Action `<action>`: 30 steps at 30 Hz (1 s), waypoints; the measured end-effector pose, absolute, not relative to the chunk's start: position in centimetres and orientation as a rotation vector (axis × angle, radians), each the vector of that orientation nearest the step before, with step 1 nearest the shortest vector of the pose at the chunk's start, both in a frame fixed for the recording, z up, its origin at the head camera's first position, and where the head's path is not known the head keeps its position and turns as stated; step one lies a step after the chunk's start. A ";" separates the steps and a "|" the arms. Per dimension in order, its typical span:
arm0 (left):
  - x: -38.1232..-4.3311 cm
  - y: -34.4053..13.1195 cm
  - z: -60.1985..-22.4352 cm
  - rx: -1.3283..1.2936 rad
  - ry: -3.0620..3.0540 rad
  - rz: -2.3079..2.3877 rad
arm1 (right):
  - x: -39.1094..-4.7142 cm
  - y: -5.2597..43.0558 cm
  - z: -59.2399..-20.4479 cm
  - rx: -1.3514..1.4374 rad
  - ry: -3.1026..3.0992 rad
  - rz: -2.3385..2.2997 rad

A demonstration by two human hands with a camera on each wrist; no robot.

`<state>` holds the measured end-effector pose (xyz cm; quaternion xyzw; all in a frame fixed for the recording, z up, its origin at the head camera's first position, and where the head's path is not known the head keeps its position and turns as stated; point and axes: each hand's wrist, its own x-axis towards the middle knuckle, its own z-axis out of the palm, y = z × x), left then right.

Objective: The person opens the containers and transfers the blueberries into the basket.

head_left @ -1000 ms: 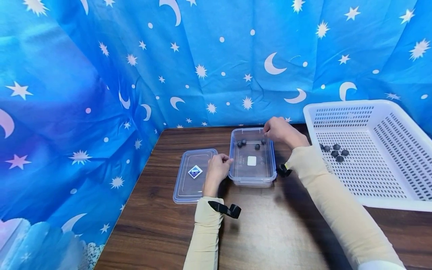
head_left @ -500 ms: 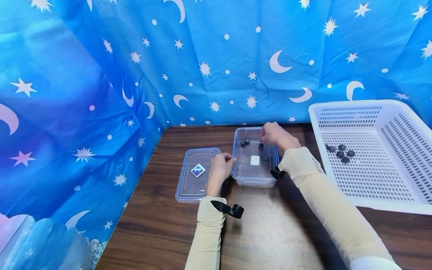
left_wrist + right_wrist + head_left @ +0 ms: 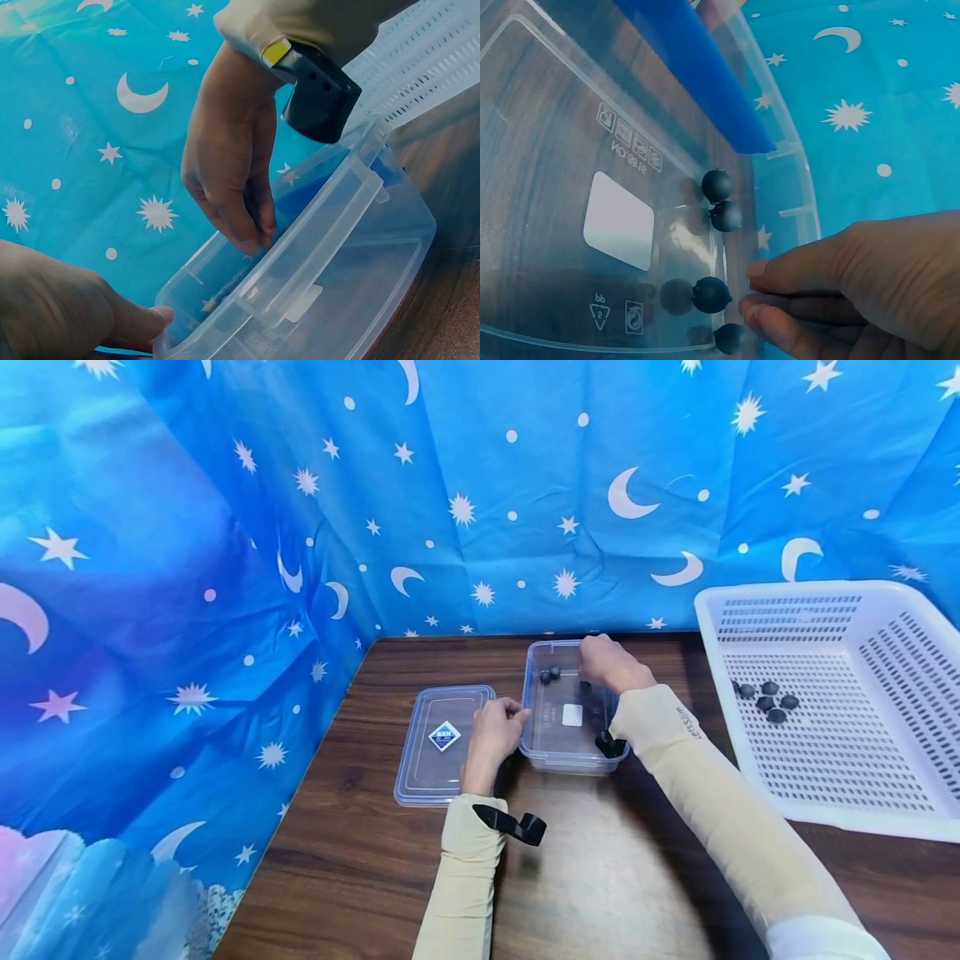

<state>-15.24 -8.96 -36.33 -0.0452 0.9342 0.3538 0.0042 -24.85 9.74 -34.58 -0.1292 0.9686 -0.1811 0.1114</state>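
Observation:
A clear plastic food container [image 3: 573, 762] with a blue-tinted rim stands on the table. My left hand [image 3: 498, 732] pinches its left rim, the thumb [image 3: 142, 321] at one corner. My right hand [image 3: 613, 663] is over the far part of the container, fingers pointing down. In the right wrist view, the thumb and forefinger of the right hand [image 3: 855, 289] are slightly apart, with nothing visible between them. Several small dark round balls lie inside the container below, among them an upper ball [image 3: 717, 185] and one nearer the fingers [image 3: 712, 295].
The container's lid [image 3: 420, 777], with a blue-and-white label, lies flat to the left, partly under my left wrist. A white perforated basket [image 3: 832, 760] stands at the right with several dark balls [image 3: 767, 702] in it. A blue star-patterned cloth [image 3: 487, 552] hangs behind the table.
My right hand has moved from the container's far right corner left and inward over it, hiding some of the balls. My left hand stays at the rim. The head view has shifted slightly.

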 end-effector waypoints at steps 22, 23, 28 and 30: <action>-15.2 -8.9 -36.0 -0.164 2.897 1.112 | -25.3 8.8 -35.2 -0.350 2.813 -0.381; -15.2 -8.9 -36.0 -0.165 2.895 1.113 | -25.3 8.8 -35.3 -0.351 2.812 -0.385; -15.2 -8.9 -36.1 -0.153 2.906 1.109 | -25.2 8.9 -35.3 -0.379 2.815 -0.395; -15.3 -9.0 -36.2 -0.150 2.908 1.106 | -25.1 9.0 -35.3 -0.403 2.821 -0.389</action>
